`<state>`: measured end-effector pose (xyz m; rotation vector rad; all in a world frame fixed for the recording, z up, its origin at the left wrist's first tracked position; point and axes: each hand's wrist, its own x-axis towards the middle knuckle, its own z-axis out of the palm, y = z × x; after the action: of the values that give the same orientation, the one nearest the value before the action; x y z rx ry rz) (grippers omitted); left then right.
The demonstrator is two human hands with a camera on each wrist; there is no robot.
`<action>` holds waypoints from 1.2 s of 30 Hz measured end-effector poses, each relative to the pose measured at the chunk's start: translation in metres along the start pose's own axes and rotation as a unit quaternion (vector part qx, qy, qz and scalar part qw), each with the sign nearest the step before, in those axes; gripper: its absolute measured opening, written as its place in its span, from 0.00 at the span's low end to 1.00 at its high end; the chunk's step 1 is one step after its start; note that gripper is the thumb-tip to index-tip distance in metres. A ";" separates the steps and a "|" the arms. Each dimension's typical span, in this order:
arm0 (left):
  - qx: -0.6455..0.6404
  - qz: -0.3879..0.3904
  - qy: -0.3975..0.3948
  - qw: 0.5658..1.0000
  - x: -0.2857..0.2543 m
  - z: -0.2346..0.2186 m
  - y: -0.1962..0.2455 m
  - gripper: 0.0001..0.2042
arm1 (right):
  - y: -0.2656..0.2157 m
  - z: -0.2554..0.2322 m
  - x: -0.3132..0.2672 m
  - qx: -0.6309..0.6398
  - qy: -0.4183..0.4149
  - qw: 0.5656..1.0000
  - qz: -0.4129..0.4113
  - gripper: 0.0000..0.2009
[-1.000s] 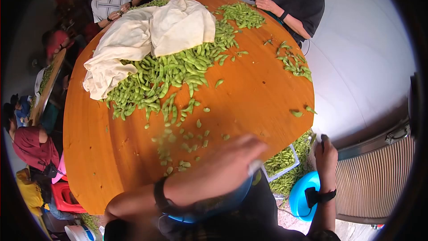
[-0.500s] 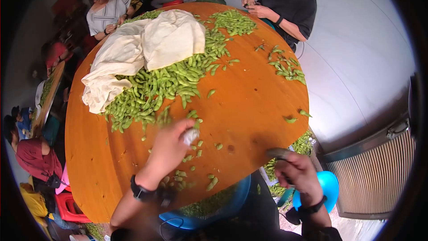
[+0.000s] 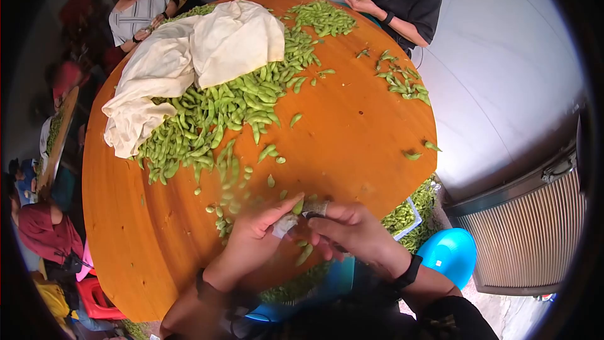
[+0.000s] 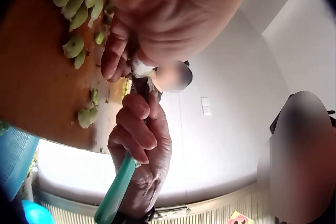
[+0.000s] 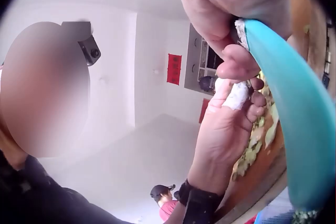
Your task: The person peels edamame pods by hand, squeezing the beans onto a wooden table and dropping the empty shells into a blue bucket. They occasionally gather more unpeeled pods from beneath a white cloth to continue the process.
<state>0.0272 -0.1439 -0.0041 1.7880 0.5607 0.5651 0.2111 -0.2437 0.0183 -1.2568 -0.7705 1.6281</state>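
Observation:
My left hand (image 3: 251, 233) pinches a small green soybean pod (image 3: 297, 206) at its fingertips, over the table's near edge. White wrapping (image 5: 237, 96) covers one of its digits. My right hand (image 3: 362, 233) meets it from the right, their fingers close together. Curled right fingers grip a tool with a curved teal handle (image 5: 281, 87); its dark metal end (image 4: 140, 85) points at the left fingertips, which partly hide it. Short pods and loose beans (image 4: 79, 16) lie beside the left hand. Below the hands is a blue basin (image 3: 343, 277) with green pieces inside.
A large pod heap (image 3: 201, 123) lies on the round wooden table (image 3: 352, 151), partly under a cream cloth (image 3: 236, 44). Smaller pod piles lie farther back and right. Another blue basin (image 3: 462, 252) and a ribbed panel (image 3: 528, 245) stand at right. Two people sit across the table.
The left hand has gone from the right side to the scattered beans, then back toward the middle with a pod. The right hand has come inward from the right to meet it.

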 end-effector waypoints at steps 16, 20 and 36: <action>-0.122 -0.057 -0.030 0.990 -0.001 -0.004 -0.006 0.21 | 0.008 0.007 0.004 0.087 0.011 0.996 -0.016 0.07; -0.202 -0.149 -0.039 0.967 -0.001 -0.008 0.009 0.21 | 0.008 0.005 0.006 0.099 0.003 0.995 -0.006 0.07; 0.204 0.071 0.030 0.976 -0.008 0.004 0.011 0.23 | -0.002 0.017 0.004 0.053 0.046 0.998 -0.004 0.07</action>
<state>0.0247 -0.1546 0.0044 2.2193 0.6274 0.6374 0.1952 -0.2388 0.0235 -1.2421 -0.6233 1.5718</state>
